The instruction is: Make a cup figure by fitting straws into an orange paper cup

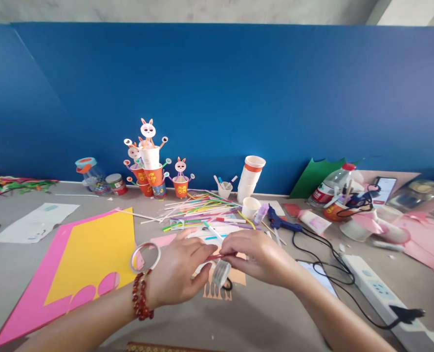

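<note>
My left hand (178,271) and my right hand (261,256) meet over the table's middle, both pinching a thin red straw (220,255) held level between them. A small roll of clear tape (220,272) hangs just under the straw between the hands. A red bead bracelet (141,296) circles my left wrist. Another clear tape ring (145,256) lies beside that wrist on the yellow sheet (92,259). An orange paper cut-out (217,288) lies under the hands.
A heap of coloured straws (198,208) lies beyond the hands. Bunny cup figures (151,171), a paper cup stack (251,178), a blue glue gun (279,222), a power strip (374,291), a water bottle (330,186) and pink paper (425,239) crowd the back and right.
</note>
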Motion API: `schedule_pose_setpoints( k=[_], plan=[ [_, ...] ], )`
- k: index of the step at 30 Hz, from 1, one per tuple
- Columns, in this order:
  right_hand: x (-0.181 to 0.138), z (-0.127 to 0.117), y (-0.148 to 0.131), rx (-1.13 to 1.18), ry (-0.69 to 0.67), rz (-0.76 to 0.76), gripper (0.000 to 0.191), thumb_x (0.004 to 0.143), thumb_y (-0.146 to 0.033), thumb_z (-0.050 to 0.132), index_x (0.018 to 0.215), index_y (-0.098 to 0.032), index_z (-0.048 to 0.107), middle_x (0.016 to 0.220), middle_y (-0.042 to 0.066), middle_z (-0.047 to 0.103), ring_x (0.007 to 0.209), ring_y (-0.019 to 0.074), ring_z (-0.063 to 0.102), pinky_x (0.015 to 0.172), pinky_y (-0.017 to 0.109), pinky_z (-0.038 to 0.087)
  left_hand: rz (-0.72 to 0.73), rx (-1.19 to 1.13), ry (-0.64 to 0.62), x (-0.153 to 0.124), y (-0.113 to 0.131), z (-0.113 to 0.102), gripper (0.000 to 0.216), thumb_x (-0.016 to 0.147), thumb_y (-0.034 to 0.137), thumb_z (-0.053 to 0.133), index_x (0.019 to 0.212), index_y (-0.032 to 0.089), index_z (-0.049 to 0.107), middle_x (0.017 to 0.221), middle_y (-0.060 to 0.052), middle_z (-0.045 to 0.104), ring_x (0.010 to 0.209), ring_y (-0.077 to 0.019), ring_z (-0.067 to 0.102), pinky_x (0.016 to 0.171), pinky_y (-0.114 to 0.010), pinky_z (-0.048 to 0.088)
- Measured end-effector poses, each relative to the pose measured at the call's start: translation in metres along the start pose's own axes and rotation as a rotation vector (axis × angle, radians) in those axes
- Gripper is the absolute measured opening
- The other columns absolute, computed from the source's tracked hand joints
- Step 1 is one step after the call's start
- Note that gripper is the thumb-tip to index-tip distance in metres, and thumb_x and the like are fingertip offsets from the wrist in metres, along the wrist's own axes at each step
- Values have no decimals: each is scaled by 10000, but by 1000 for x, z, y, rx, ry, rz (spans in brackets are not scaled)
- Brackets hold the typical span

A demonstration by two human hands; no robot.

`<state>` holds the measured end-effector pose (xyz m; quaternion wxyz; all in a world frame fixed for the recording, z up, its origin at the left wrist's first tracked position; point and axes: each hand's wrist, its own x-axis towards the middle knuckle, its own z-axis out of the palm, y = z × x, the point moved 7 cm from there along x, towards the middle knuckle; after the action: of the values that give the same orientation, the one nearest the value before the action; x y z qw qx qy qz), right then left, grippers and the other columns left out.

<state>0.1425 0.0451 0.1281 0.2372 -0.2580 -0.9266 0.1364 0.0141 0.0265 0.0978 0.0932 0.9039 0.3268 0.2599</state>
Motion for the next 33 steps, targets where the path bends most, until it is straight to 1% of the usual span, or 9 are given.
schedule_pose_setpoints(
  k=[3,6,8,14,20,24,30,33],
  plan=[
    [4,-2,5,51,-49,98,104,903,-202,606,848,-183,693,731,10,702,678,138,630,622,226,452,-79,-57,-47,0,-6,8,226,925,218,460,1091,212,613,931,-59,722,834,-223,640,846,-387,431],
    [6,-2,8,82,-81,163,80,862,-172,640,847,-187,717,735,7,707,680,139,628,616,221,450,-124,-97,-52,1,-7,8,203,952,252,442,1007,212,633,868,-49,717,772,-214,618,745,-335,424],
    [7,-1,10,107,-88,187,81,842,-153,651,836,-187,724,735,10,710,682,141,629,610,218,451,-161,-135,-60,1,-8,8,208,964,265,433,975,206,632,838,-46,705,758,-206,608,704,-307,415],
    [9,3,15,175,-55,195,88,843,-136,640,836,-179,716,728,10,712,671,135,633,614,219,463,-241,-252,-95,-3,-14,13,224,980,279,420,1040,210,625,936,-44,710,845,-195,638,751,-281,439],
    [9,3,17,220,6,173,75,869,-174,627,838,-170,695,762,21,711,695,137,643,646,231,482,-242,-210,-73,-2,-15,8,235,973,243,420,1082,212,625,951,-56,699,869,-205,635,780,-300,454],
    [10,4,17,213,25,159,95,893,-203,611,850,-175,691,764,21,707,693,136,635,644,234,484,-262,-191,-67,-3,-18,8,226,969,228,421,1047,204,631,915,-58,691,846,-202,634,774,-301,468],
    [11,5,17,198,38,154,75,883,-179,612,857,-177,683,772,25,703,709,144,634,647,234,493,-199,-107,6,-4,-19,9,252,971,209,412,1133,191,604,994,-87,680,927,-219,627,801,-327,488],
    [10,4,18,211,59,185,54,872,-168,619,879,-178,672,812,31,706,744,152,652,678,244,518,-174,-68,29,-4,-17,9,258,974,201,407,1154,187,591,982,-89,677,910,-214,632,779,-328,502]
  ],
)
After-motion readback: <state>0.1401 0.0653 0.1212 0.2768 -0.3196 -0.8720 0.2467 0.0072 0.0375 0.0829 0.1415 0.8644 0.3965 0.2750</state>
